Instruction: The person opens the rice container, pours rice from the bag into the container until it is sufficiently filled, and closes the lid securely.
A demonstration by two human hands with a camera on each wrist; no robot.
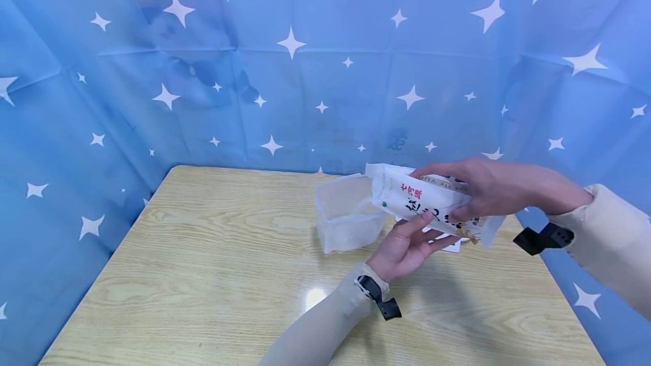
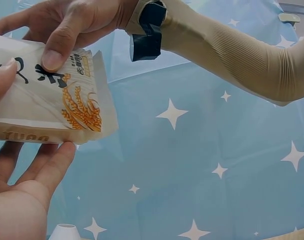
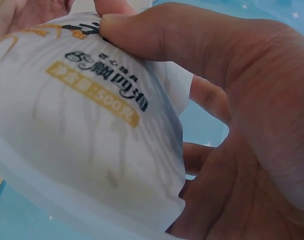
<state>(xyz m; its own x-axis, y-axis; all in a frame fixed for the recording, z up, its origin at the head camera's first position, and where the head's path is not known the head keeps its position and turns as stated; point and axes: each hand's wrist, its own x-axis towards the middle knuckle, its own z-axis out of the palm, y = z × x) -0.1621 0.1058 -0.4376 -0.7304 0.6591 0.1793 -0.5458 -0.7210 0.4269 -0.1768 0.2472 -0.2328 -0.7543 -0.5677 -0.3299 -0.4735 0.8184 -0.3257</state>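
Note:
A white bag of rice (image 1: 394, 191), printed with dark and red characters and orange grain ears, is held tilted above the table, its left end at the rim of a translucent plastic container (image 1: 351, 233). My right hand (image 1: 488, 185) grips the bag from above near its right end, thumb on the printed front in the right wrist view. From below, my left hand (image 1: 407, 247) supports it, with the thumb over the front and the fingers (image 2: 56, 167) under the lower side. The bag hides part of the container's right side.
The container stands on a wooden table (image 1: 203, 275) towards the back. A white flat thing (image 1: 452, 246) lies partly hidden beneath the bag. Blue curtain (image 1: 325, 72) with white stars hangs behind the table and along its sides.

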